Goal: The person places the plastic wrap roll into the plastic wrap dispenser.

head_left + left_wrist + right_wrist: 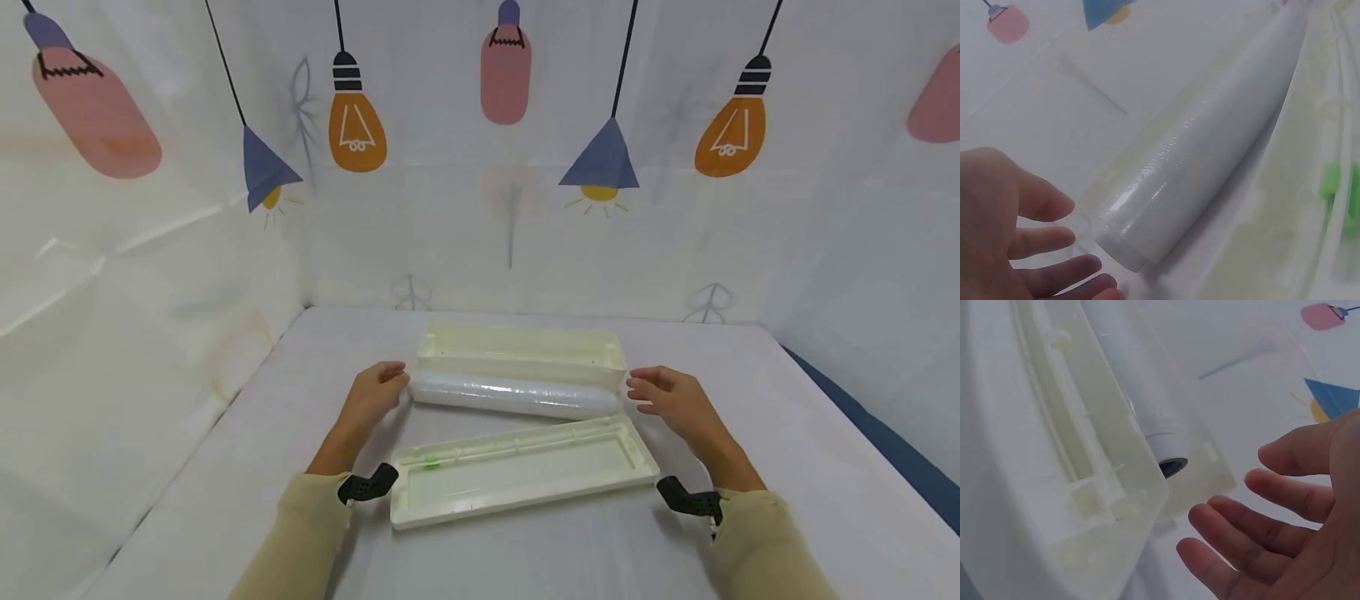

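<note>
A roll of cling film [516,395] is seen lying on the white table [750,467], its long axis running left to right across the person's front, between a cream tray [522,353] behind it and a second cream tray [519,470] nearer the body. From the head view the roll appears to rest against the front edge of the farther tray, though whether it lies inside or just outside cannot be told. The left hand [372,395] is placed at the roll's left end and the right hand [671,400] at its right end, so that each end is faced by one palm. In the left wrist view the fingers [1054,240] are spread and relaxed, very near the roll's cap but not clearly touching it. In the right wrist view the fingers [1254,534] are likewise held apart and straight, a small gap away from the open core. Nothing is gripped by either hand. Both hands are about equally near.
</note>
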`<action>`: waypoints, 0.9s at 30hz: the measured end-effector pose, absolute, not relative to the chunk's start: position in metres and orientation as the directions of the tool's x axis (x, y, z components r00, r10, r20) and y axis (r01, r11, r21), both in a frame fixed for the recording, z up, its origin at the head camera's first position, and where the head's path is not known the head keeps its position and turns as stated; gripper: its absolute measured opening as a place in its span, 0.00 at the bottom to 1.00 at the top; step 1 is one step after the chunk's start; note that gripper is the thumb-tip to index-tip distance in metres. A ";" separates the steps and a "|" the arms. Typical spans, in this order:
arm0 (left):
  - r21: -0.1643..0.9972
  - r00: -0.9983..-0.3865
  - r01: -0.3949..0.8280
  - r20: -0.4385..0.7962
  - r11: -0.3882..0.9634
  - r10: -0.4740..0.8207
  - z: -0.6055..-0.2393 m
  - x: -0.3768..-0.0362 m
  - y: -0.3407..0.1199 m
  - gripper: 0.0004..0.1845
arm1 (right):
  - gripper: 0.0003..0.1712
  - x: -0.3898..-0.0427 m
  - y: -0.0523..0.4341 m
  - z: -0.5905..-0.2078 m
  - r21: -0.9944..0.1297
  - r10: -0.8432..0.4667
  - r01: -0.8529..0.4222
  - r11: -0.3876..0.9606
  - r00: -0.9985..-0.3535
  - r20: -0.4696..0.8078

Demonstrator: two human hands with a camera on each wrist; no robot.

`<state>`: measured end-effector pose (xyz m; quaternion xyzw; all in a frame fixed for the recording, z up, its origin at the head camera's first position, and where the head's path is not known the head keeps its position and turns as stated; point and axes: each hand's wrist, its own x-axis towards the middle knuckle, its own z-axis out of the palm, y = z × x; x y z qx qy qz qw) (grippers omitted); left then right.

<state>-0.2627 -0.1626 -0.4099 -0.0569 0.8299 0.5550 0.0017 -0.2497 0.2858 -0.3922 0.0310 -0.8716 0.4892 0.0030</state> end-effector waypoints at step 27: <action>0.906 -0.992 -0.125 -0.107 0.404 -0.066 -0.430 -0.268 -0.165 0.23 | 0.24 -0.249 0.275 -0.407 -0.807 -0.095 -0.082 0.585 -0.995 0.033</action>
